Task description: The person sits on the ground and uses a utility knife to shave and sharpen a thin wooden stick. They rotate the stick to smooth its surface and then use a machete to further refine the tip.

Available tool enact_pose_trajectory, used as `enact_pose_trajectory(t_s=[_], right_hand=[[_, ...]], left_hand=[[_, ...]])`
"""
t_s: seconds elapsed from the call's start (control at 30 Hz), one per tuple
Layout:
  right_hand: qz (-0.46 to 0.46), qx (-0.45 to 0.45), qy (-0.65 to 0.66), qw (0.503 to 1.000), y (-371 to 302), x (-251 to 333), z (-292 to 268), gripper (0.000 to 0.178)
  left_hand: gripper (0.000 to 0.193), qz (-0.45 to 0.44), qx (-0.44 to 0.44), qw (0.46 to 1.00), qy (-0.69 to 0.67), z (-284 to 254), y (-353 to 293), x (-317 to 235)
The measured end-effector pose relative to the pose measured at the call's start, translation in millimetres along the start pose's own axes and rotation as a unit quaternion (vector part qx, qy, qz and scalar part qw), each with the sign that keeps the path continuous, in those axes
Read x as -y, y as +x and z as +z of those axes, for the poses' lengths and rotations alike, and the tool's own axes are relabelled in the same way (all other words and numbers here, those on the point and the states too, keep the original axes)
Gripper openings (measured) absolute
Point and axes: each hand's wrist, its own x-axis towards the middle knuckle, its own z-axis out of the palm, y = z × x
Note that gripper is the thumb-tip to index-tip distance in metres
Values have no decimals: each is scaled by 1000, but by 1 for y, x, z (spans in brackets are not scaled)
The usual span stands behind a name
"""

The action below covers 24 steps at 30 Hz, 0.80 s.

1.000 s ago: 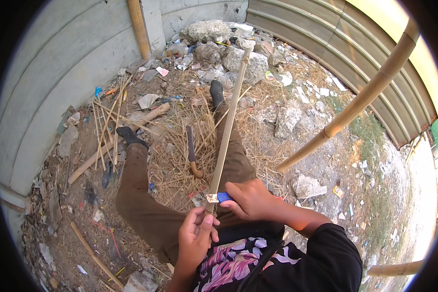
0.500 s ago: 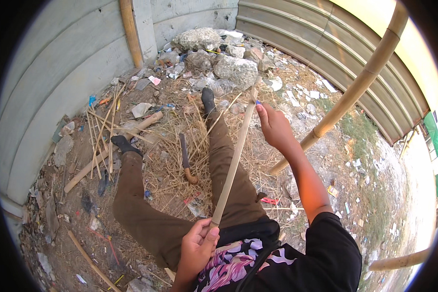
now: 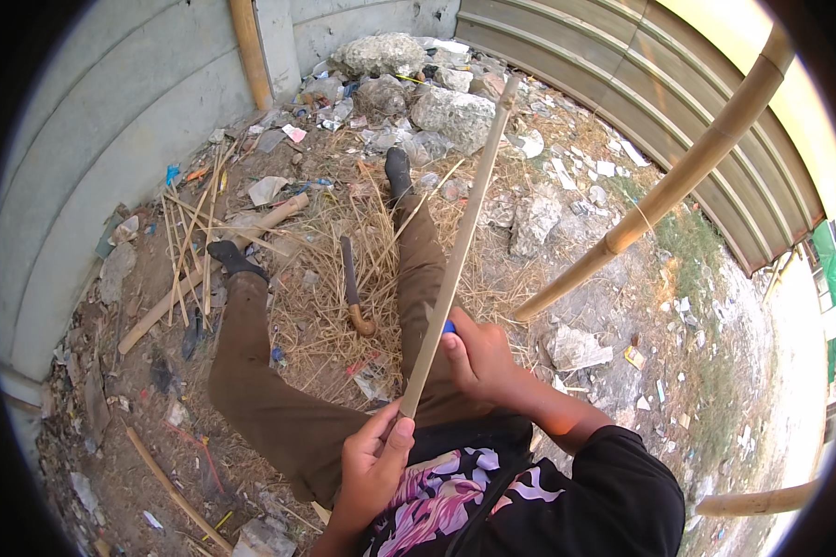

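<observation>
A long, flat bamboo strip (image 3: 462,246) slants up and away from my lap. My left hand (image 3: 374,462) is closed around its near end, thumb on top. My right hand (image 3: 485,360) grips a small blue-handled knife (image 3: 449,327) about a third of the way up the strip. A bit of the blade shows at the strip's left edge, the rest being hidden behind the strip and my fingers. On the straw between my outstretched legs lies a machete (image 3: 350,283) with a curved wooden handle.
Thin bamboo strips (image 3: 188,243) lie across a thicker bamboo piece (image 3: 163,316) by my left foot. A bamboo pole (image 3: 655,200) leans at the right. Rocks (image 3: 453,118) and litter lie before the concrete wall (image 3: 139,121) and metal fence (image 3: 604,88).
My right hand with the knife has come down along the bamboo strip, from near its far end toward my left hand. My left hand keeps its hold.
</observation>
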Motion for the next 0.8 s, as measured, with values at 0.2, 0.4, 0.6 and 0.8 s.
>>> enact_pose_trajectory(t_s=[0.2, 0.4, 0.6, 0.8], right_hand=[[-90, 27, 2, 996, -5, 8, 5, 40], [-214, 99, -121, 964, -16, 22, 4, 46], [-225, 51, -199, 952, -1, 20, -15, 50], [-109, 0, -224, 969, 28, 14, -31, 43]], left_hand=[[45, -11, -36, 998, -50, -5, 1, -12], [45, -2, -19, 1000, -6, -10, 0, 1], [43, 19, -5, 1000, 20, -6, -2, -2], [43, 16, -5, 999, 30, -6, -2, -1]])
